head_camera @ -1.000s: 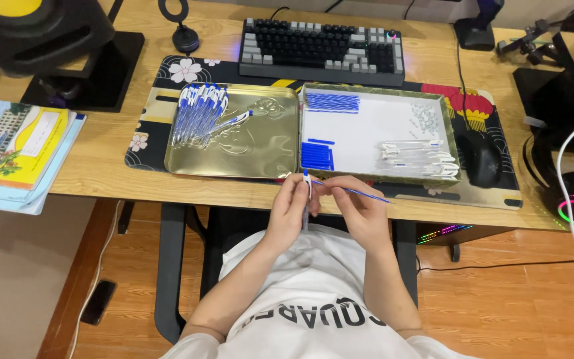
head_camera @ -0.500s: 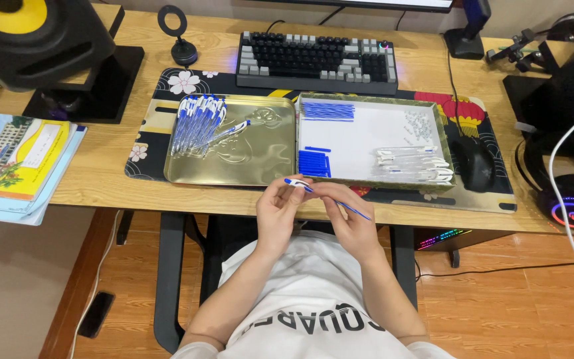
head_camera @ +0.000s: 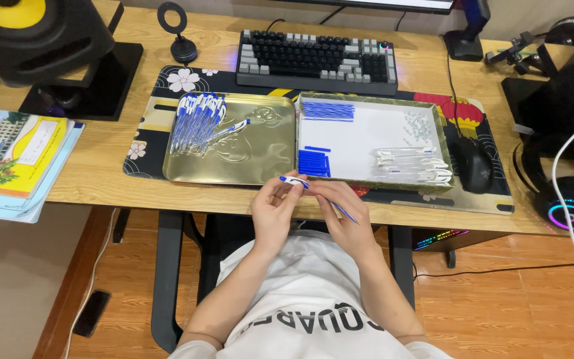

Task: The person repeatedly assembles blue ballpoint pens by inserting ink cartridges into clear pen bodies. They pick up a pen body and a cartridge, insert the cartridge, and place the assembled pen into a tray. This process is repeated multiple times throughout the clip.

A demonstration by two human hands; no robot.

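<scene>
Since the earlier view, both hands have risen slightly toward the front edge of the surface, the pen now held higher. Left hand (head_camera: 275, 211): fingers closed around the white-and-blue pen (head_camera: 295, 180) at its upper end. Right hand (head_camera: 341, 211): fingers pinched on the thin blue refill (head_camera: 340, 210) that slants down from the pen; both are held just over the front edge, between the two trays. Left tray (head_camera: 234, 174), gold metal: a heap of finished pens (head_camera: 197, 121) in its far-left corner, one lying apart. Right tray (head_camera: 313, 183), white-lined: blue refills (head_camera: 327, 110) at the far-left corner, a further blue stack (head_camera: 313, 163) near the front-left, small springs (head_camera: 417, 125) at the far right, clear barrels (head_camera: 412, 165) at the front right. Likely risk: the refill could slip or bend if pushed in off-axis, and, being held beyond the edge, a loose part would drop to the floor.
</scene>
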